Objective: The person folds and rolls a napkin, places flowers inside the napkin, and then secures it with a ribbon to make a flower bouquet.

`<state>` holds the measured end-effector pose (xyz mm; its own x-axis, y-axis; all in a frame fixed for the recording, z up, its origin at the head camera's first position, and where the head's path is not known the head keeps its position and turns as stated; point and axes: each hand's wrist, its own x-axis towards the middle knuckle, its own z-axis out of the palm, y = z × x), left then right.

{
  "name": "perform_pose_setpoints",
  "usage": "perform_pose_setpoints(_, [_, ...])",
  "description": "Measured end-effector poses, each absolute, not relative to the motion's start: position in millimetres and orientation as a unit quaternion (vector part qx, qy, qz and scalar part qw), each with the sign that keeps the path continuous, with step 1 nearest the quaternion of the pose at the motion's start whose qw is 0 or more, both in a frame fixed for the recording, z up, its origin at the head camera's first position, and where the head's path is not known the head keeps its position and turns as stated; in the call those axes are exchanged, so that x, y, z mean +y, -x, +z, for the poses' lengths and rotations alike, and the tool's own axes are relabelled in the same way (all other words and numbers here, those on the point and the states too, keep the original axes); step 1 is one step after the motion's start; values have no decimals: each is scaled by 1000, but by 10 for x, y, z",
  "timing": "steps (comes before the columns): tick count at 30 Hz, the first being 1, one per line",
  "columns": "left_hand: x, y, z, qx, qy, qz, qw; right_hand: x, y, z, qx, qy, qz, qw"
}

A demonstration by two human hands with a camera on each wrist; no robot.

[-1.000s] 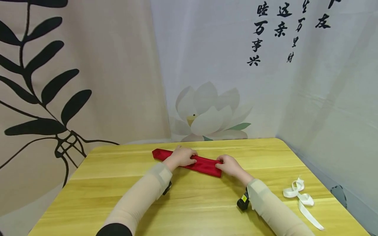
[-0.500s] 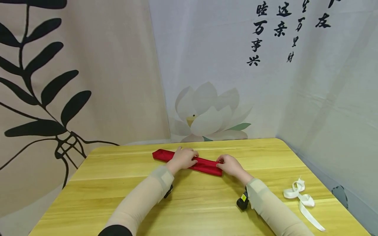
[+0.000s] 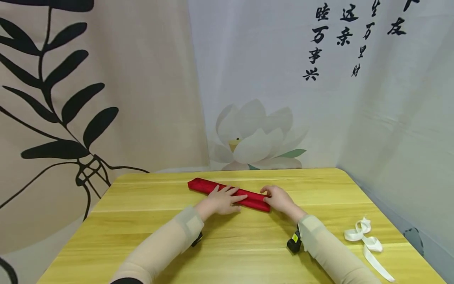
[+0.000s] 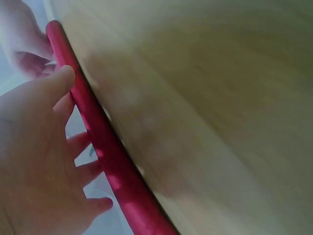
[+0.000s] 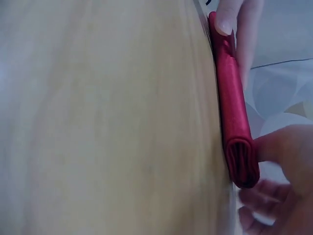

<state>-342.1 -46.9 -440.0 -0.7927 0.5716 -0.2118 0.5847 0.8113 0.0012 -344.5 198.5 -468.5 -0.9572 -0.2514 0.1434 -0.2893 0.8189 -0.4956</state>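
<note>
A length of shiny red cloth [image 3: 256,200], folded over into a long narrow roll, lies aslant near the far side of the table. The right wrist view shows the coiled layers at one end of the roll [image 5: 242,161]. My left hand [image 3: 221,201] rests on the middle of the cloth, its fingers straight and spread across it. At the right end my right hand [image 3: 280,198] holds the cloth, thumb on the near side and fingers curled round the far side.
A white ribbon [image 3: 369,241] lies loosely looped on the right part of the wooden table [image 3: 248,252]. Behind the table's far edge hangs a printed curtain [image 3: 159,98] with leaves, a lotus and writing.
My left hand has loosened its grip and spread its fingers out over the cloth. The roll has become slightly narrower. My right hand stays at the right end.
</note>
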Motion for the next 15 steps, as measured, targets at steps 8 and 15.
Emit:
perform_pose_setpoints(8, [-746, 3423, -4457, 960, -259, -30, 107, 1974, 3439, -4709, -936, -258, 225, 79])
perform_pose_setpoints(15, [-997, 3478, -4449, 973, -200, -65, 95, 2022, 3411, -4655, -926, -283, 247, 31])
